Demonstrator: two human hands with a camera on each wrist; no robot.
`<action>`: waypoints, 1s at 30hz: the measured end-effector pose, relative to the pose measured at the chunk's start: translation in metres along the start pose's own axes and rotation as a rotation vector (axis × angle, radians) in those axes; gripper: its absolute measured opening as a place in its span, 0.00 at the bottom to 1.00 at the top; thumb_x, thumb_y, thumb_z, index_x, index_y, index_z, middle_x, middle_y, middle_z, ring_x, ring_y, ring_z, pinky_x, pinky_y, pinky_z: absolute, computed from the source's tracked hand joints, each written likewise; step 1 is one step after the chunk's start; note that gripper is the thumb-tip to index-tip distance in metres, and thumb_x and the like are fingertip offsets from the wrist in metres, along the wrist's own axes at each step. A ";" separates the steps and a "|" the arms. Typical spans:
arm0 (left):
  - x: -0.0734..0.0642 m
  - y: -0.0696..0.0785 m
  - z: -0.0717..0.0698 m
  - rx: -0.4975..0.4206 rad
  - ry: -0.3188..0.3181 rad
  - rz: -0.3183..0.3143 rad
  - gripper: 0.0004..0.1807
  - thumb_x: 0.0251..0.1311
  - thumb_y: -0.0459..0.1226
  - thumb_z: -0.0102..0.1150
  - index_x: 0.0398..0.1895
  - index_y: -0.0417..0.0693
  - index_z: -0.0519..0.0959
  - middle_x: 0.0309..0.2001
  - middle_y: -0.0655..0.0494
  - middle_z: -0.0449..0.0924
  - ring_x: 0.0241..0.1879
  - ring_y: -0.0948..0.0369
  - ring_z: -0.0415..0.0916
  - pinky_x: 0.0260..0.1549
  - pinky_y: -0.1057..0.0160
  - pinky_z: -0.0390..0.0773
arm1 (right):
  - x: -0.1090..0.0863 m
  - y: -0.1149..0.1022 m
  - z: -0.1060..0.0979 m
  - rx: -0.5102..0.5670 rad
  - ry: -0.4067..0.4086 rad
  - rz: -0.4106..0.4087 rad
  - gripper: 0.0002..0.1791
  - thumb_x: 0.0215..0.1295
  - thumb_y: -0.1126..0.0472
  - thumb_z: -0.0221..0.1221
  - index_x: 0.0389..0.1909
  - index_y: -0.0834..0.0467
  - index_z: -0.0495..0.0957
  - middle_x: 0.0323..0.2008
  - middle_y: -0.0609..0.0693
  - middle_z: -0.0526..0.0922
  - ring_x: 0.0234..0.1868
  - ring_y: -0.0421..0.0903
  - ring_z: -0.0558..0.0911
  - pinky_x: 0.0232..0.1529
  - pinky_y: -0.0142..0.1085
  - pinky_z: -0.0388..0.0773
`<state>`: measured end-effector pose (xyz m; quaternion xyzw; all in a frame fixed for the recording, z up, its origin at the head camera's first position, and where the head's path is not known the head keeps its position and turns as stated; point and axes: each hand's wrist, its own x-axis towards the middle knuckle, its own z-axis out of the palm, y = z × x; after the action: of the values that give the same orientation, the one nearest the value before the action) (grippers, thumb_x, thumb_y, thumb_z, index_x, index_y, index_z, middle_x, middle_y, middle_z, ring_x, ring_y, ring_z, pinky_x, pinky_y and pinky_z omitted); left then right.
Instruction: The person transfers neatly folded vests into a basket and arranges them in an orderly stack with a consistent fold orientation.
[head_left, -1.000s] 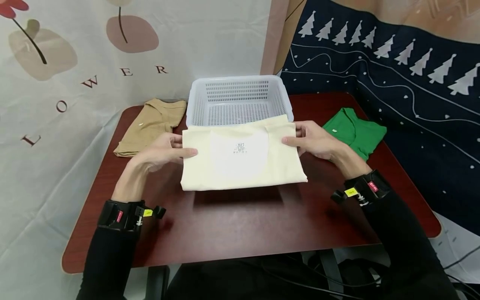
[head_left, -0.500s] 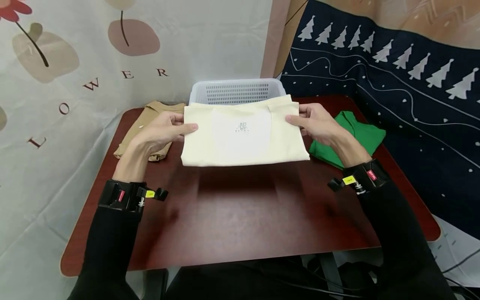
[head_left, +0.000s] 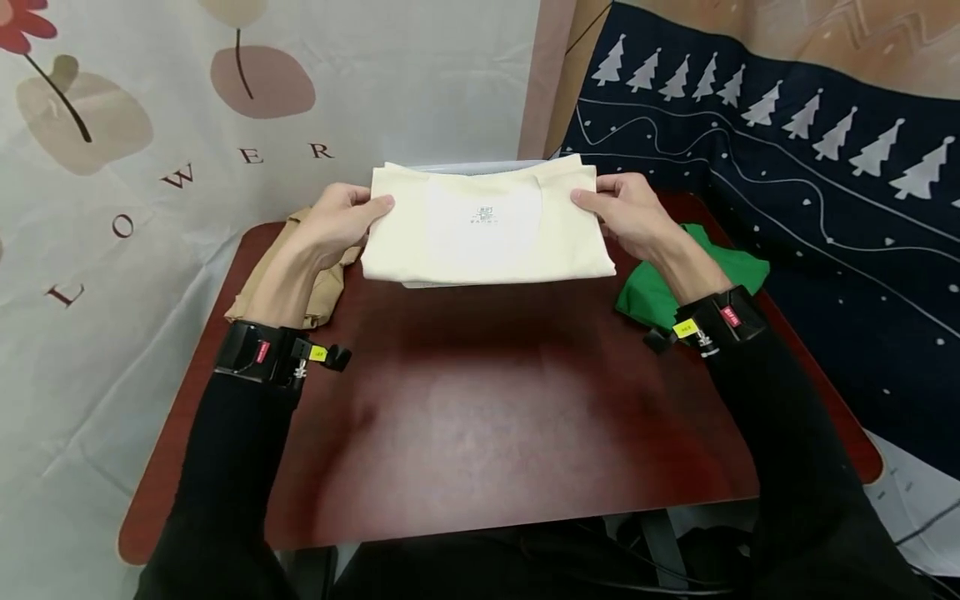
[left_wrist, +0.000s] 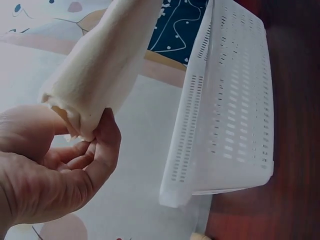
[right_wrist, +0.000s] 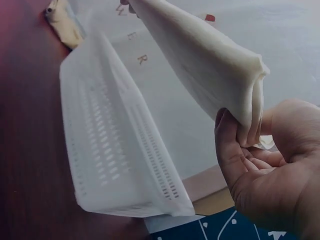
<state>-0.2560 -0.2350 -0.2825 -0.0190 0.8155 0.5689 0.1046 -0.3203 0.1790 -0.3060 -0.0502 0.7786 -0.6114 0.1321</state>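
A folded cream T-shirt (head_left: pixel 435 237) with a pale printed panel is stretched level between both hands, raised above the table. My left hand (head_left: pixel 341 218) pinches its left end between thumb and fingers, and the right hand (head_left: pixel 628 212) pinches the right end the same way. The left wrist view shows the layered edge of the shirt (left_wrist: pixel 100 75) in the grip; so does the right wrist view for the shirt's (right_wrist: pixel 210 60) other end. Behind and below the shirt stands a white perforated basket (left_wrist: pixel 230 100), almost wholly hidden in the head view.
A folded tan garment (head_left: pixel 324 293) lies at the table's left, partly behind the left forearm. On the right a folded green garment (head_left: pixel 652 292) lies partly behind the right forearm. The dark red table (head_left: pixel 480 433) meets printed cloth backdrops (head_left: pixel 450 83) at the rear.
Both hands have lifted the cream shirt and carried it forward, away from the body. It now covers nearly all of the basket, whose inside was visible a second ago.
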 end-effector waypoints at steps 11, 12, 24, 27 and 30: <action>0.032 0.015 -0.008 0.011 0.004 -0.034 0.30 0.88 0.46 0.54 0.76 0.29 0.73 0.40 0.59 0.84 0.34 0.66 0.86 0.38 0.68 0.91 | 0.038 -0.013 -0.003 -0.057 0.077 0.051 0.32 0.83 0.51 0.66 0.78 0.65 0.75 0.58 0.51 0.85 0.48 0.41 0.92 0.45 0.31 0.93; 0.035 0.016 -0.009 0.003 -0.003 -0.044 0.30 0.88 0.46 0.54 0.76 0.30 0.73 0.40 0.59 0.84 0.35 0.66 0.86 0.38 0.68 0.91 | 0.040 -0.014 -0.003 -0.063 0.075 0.055 0.33 0.84 0.51 0.65 0.79 0.65 0.75 0.59 0.51 0.85 0.49 0.42 0.92 0.45 0.31 0.93; 0.063 0.019 -0.019 -0.067 -0.049 -0.159 0.24 0.88 0.38 0.53 0.77 0.33 0.71 0.35 0.61 0.82 0.35 0.66 0.81 0.37 0.67 0.88 | 0.073 -0.026 0.001 -0.194 0.011 0.116 0.32 0.89 0.54 0.54 0.84 0.66 0.67 0.78 0.58 0.73 0.66 0.46 0.84 0.75 0.44 0.85; 0.069 0.015 -0.018 -0.057 -0.038 -0.172 0.25 0.88 0.38 0.52 0.78 0.34 0.71 0.37 0.61 0.81 0.38 0.66 0.81 0.39 0.67 0.88 | 0.082 -0.025 0.003 -0.253 0.020 0.126 0.30 0.90 0.55 0.54 0.82 0.66 0.69 0.72 0.56 0.78 0.61 0.44 0.86 0.69 0.39 0.88; 0.075 0.011 -0.015 -0.031 0.005 -0.178 0.27 0.88 0.39 0.51 0.81 0.34 0.71 0.44 0.59 0.80 0.43 0.65 0.80 0.40 0.69 0.88 | 0.089 -0.025 0.004 -0.317 0.028 0.127 0.28 0.89 0.55 0.56 0.80 0.67 0.73 0.62 0.52 0.81 0.55 0.41 0.87 0.58 0.33 0.91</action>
<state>-0.3332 -0.2388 -0.2818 -0.0945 0.8020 0.5698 0.1526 -0.4064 0.1478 -0.2953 -0.0124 0.8687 -0.4720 0.1500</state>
